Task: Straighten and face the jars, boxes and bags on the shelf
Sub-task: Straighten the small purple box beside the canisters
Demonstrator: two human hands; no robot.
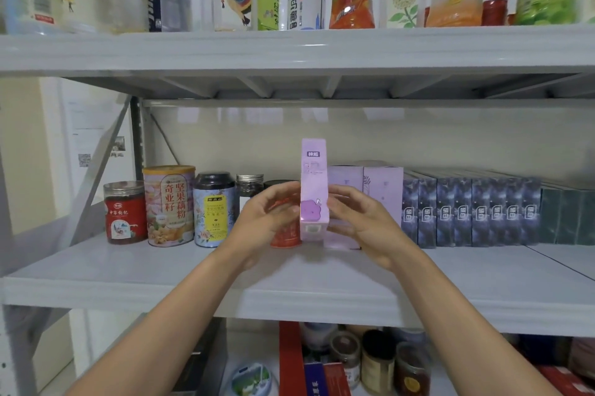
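Both forearms reach in from below, over the front edge of the middle shelf. Between the hands stands a tall pink box, upright, with its narrow side turned to the person. The left hand has its fingertips against the left side of the box, and the right hand presses the right side with curled fingers, so the box is held from two sides. I think this grip is for turning it, so that the wide face looks forward like the pale purple boxes just behind it.

Partly hidden by the left hand is a red jar, touching or almost touching the box; I cannot tell which. Further left, the jars and tins stand in a row with labels forward. To the right, the dark boxes are already packed tightly.
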